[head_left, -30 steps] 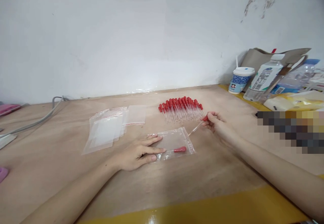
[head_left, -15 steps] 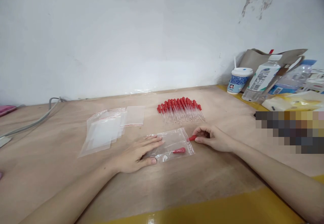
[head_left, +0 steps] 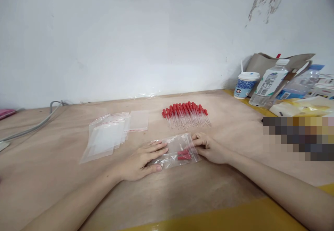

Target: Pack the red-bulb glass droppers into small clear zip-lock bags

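Observation:
My left hand point(head_left: 142, 161) lies flat with fingers spread over the closed end of a clear zip-lock bag point(head_left: 173, 145), holding it against the table. Inside the bag are two droppers point(head_left: 184, 155) with red rubber bulbs, side by side, bulbs toward the bag's mouth and clear tubes toward my left hand. At the mouth, on the right, my right hand point(head_left: 210, 149) has its fingers curled in on the bag's edge; the fingertips are partly hidden. Beyond the bag lies a row of several red-bulbed droppers point(head_left: 186, 111), their clear tubes pointing toward me.
Several flat zip-lock bags point(head_left: 106, 137) overlap at the left. A grey cable point(head_left: 33, 128) runs along the far left. Back right stand a paper cup point(head_left: 245, 85), a plastic bottle point(head_left: 271, 83) and a grey bag point(head_left: 258, 62). Yellow tape point(head_left: 235, 217) crosses the near edge.
The dropper my right hand was pinching at the bag's mouth is now inside, beside the first one. My right hand has shifted left onto the mouth; my left hand has stayed put.

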`<state>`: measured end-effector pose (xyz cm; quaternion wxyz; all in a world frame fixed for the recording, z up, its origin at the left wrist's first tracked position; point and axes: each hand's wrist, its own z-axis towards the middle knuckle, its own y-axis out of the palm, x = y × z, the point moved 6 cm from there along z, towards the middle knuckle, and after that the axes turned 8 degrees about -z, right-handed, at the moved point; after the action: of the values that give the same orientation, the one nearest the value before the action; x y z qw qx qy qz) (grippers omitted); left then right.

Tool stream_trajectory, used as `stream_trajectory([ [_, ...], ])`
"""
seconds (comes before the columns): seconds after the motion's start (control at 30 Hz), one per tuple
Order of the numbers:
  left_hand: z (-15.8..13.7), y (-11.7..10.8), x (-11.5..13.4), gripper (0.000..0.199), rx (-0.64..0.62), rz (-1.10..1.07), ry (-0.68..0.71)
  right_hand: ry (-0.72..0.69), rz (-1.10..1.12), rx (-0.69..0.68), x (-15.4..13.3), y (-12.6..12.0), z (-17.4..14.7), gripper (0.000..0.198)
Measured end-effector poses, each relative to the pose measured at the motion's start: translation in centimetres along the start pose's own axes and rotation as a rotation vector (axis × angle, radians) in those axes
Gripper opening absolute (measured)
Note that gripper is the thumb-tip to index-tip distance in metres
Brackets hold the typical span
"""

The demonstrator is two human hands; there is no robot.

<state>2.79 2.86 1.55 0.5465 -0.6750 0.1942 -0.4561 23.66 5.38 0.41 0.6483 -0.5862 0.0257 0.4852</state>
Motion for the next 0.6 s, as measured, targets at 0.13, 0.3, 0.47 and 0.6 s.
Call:
stream_trajectory([
  [0.13,0.0,0.0,-0.1,0.052,0.002,-0.011,0.008,0.081,0.034,0.007,1.2,-0.9,0.2,0.021],
  [0.3,0.1,0.1,-0.3,0.051,0.006,-0.033,-0.002,0.335,-0.126,0.324,4.9,-5.4,3.2,0.019],
  [0.47,0.1,0.1,-0.1,0.045,0.007,-0.034,0.01,0.429,-0.529,0.432,6.7,-8.2,8.8,0.025],
  [0.6,0.1,0.1,0.1,0.044,0.015,-0.015,0.023,0.454,-0.61,0.419,7.5,-8.2,11.8,0.032],
])
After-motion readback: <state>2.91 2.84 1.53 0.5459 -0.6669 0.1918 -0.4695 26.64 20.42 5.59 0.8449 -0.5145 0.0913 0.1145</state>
